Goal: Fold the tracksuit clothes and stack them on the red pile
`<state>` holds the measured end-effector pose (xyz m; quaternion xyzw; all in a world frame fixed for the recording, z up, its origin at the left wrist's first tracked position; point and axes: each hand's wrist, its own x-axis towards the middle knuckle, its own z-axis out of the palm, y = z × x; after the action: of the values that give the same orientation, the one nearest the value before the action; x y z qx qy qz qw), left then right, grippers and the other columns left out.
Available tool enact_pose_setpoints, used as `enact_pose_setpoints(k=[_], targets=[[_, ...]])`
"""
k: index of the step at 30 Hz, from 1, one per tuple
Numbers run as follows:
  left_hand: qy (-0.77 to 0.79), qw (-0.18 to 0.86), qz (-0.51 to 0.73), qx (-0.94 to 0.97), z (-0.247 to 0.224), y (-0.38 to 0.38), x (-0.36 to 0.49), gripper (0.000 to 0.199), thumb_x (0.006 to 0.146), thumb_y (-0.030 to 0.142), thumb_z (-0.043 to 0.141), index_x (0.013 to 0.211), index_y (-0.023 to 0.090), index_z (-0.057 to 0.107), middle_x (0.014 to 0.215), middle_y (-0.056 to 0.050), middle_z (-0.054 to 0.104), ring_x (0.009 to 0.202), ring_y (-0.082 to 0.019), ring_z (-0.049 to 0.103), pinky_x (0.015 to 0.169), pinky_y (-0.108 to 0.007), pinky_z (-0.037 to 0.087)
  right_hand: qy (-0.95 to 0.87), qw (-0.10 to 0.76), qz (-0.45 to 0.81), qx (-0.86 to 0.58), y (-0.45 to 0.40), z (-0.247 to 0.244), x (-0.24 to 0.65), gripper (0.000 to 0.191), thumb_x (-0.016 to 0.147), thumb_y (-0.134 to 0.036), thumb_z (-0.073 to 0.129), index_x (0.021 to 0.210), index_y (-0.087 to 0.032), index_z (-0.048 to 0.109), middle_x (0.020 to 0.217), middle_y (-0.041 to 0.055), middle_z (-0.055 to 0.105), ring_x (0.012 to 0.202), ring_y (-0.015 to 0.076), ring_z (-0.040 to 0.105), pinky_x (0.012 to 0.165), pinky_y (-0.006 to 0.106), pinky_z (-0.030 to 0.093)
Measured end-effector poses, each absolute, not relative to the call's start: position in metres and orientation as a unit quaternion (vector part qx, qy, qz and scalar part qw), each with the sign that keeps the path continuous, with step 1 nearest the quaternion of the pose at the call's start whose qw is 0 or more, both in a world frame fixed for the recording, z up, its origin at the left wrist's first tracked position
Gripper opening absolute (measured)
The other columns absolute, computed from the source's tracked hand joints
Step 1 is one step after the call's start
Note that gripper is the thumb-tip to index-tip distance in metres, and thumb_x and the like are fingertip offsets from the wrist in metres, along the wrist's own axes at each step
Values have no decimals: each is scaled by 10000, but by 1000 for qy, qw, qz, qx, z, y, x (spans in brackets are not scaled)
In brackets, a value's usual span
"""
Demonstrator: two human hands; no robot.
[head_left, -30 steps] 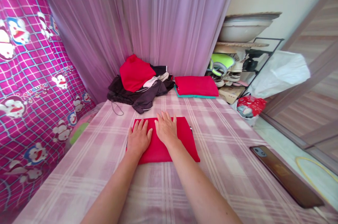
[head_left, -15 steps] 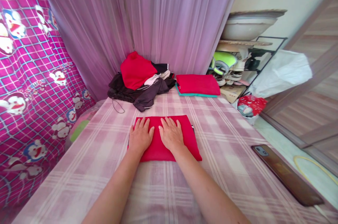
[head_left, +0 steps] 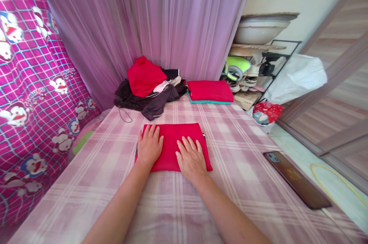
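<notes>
A folded red garment (head_left: 169, 144) lies flat on the plaid cloth in front of me, with a bit of dark and white trim showing at its right edge. My left hand (head_left: 149, 146) rests palm down on its left part, fingers stretched out. On its right part lies my right hand (head_left: 191, 158), also flat with the fingers spread. Farther back, another folded red garment (head_left: 211, 90) sits on top of a folded teal one (head_left: 211, 102). To their left is a loose heap of dark clothes (head_left: 158, 104) with a red piece (head_left: 146, 77) on top.
A brown-cased phone (head_left: 297, 180) with a cable lies at the right edge of the plaid surface (head_left: 241, 198). Purple curtains (head_left: 178, 18) hang behind. Beyond the right edge stand a rack (head_left: 280, 54) with shoes and basins, and a red bag (head_left: 267, 112).
My right hand has slid right and toward me across the red garment. My left hand stays on its left part. The whole view has shifted slightly.
</notes>
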<state>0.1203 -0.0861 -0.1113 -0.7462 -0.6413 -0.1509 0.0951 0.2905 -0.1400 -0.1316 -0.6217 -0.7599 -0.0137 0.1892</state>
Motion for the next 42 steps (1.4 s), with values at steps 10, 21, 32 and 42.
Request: enact_pose_setpoints(k=[10, 21, 32, 42], targets=[[-564, 58, -133, -813, -124, -123, 125, 504, 988, 394, 353, 1443, 232, 499, 1522, -75, 464, 1423, -288, 399, 1192, -572, 240, -762, 195, -6, -617, -140, -131, 292, 460, 997, -358, 414, 1406, -199, 554, 1503, 97, 490, 1415, 278, 385, 1190, 522, 192], [-577, 65, -136, -803, -127, -124, 109, 528, 967, 433, 415, 1463, 265, 473, 1532, -79, 453, 1433, -297, 381, 1188, -551, 262, -750, 205, -21, -629, -140, -133, 303, 450, 983, -332, 439, 1389, -194, 572, 1500, 103, 492, 1399, 265, 410, 1182, 479, 228], [-627, 0, -233, -744, -142, -108, 61, 515, 981, 400, 305, 1372, 166, 545, 1452, -114, 549, 1361, -240, 479, 1134, -428, 391, -691, 264, -14, -673, -128, -149, 350, 425, 981, -301, 378, 1324, -224, 617, 1448, 92, 552, 1332, 234, 485, 1122, 466, 310], [-709, 37, -162, -685, -125, -104, 30, 497, 924, 524, 399, 1111, 188, 714, 1214, -124, 706, 1137, -299, 636, 1002, -438, 471, -606, 180, 96, -769, -125, -119, 390, 443, 973, -456, 375, 1016, -250, 764, 989, 85, 763, 880, 223, 690, 741, 308, 464]])
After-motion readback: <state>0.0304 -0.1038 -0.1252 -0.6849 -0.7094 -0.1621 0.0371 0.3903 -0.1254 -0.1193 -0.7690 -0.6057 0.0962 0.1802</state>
